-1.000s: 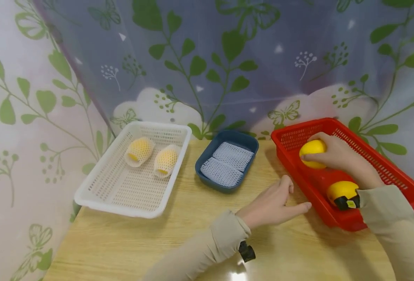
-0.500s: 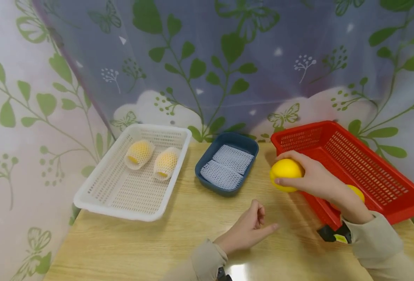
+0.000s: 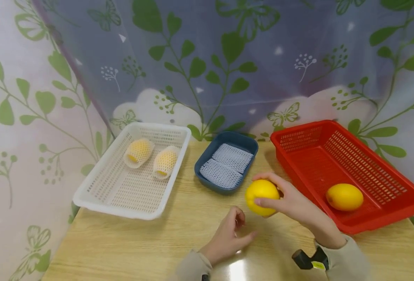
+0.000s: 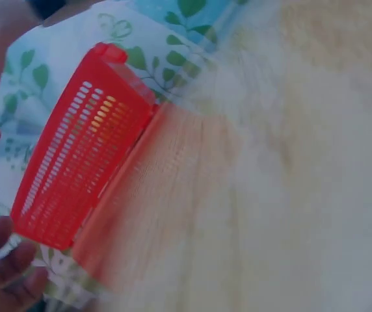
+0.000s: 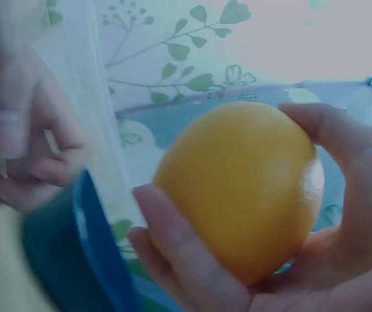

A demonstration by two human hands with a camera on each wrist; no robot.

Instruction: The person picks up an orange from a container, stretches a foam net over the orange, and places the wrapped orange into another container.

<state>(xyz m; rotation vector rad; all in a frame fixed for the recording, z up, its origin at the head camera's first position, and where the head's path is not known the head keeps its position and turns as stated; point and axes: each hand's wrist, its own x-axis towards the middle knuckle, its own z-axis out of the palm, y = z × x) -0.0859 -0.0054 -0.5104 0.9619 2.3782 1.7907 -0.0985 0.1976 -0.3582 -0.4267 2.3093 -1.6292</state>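
Observation:
My right hand (image 3: 293,203) grips a yellow lemon (image 3: 260,197) above the table, with the thumb on the near side and fingers on the far side. The right wrist view shows the lemon (image 5: 238,188) large between thumb and fingers. Close by on the left, my left hand (image 3: 226,236) hovers with loosely curled fingers and holds nothing; a gap separates it from the fruit. A second lemon (image 3: 345,197) lies in the red basket (image 3: 307,187). White foam net sleeves (image 3: 221,171) lie flat in a dark blue tray (image 3: 207,185) beyond the hands.
At the left stands a white basket (image 3: 122,210) with two yellow fruits in foam nets (image 3: 139,151). A patterned curtain (image 3: 207,70) hangs behind the wooden table (image 3: 122,249). The red basket's raised wall lies right of my right hand.
My right hand has lifted the lemon out of the red basket and carried it left and nearer. My left hand has drawn back leftward and nearer, away from the red basket.

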